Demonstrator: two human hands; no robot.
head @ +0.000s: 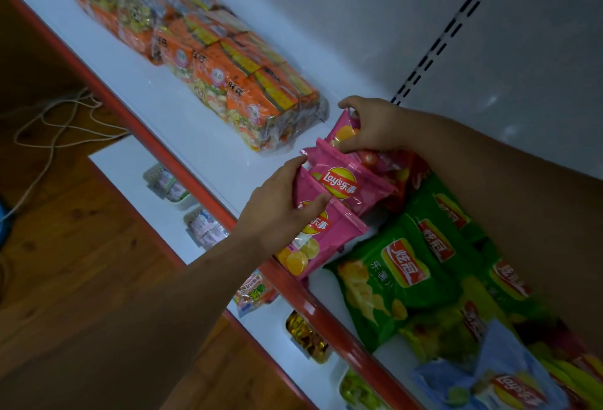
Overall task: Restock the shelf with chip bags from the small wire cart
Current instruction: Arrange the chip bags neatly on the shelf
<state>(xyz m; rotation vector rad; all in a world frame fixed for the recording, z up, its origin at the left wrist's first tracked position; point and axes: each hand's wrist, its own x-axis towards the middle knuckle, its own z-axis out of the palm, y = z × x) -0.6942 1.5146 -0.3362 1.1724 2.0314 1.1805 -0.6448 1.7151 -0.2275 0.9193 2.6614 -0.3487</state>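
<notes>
Three pink Lay's chip bags lie in a row on the white shelf. My left hand grips the front pink bag, thumb across its face, with fingertips touching the middle pink bag. My right hand pinches the top of the rear pink bag near the shelf's back wall. Green chip bags lie to the right, partly under my right forearm. A light blue Lay's bag sits at the lower right. The wire cart is out of view.
Shrink-wrapped orange snack packs fill the shelf's left part. The shelf has a red front edge. A lower shelf holds small packaged goods. White cords lie on the wooden floor at left. A slotted upright runs up the back wall.
</notes>
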